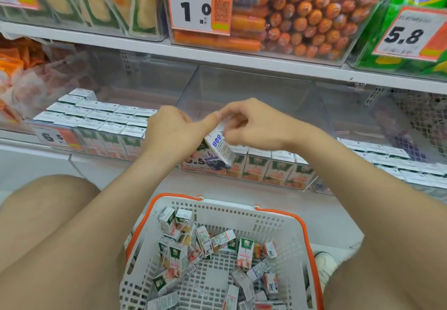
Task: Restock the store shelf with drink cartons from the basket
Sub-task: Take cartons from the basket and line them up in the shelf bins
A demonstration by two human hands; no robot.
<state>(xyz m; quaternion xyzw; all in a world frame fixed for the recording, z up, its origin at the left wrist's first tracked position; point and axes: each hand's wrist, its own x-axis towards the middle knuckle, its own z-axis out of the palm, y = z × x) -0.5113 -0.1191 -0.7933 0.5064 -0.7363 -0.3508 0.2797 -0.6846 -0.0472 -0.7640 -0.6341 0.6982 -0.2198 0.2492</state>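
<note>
A small white drink carton (220, 150) with blue print hangs tilted in front of the lower shelf. My right hand (251, 123) pinches its top end, and my left hand (174, 131) has its thumb against that same end, fingers curled. Rows of upright cartons (275, 167) fill the clear shelf bin directly behind, and more cartons (96, 116) stand in the bin to the left. A white basket with an orange rim (285, 232) sits between my knees on the floor, holding several loose cartons (244, 251) lying at all angles.
The white shelf above (217, 56) carries clear bins of orange sausages (314, 19) and snack packs. Price tags (200, 7) hang at the bin fronts. My bare knees flank the basket. A white shoe (324, 263) shows right of the basket.
</note>
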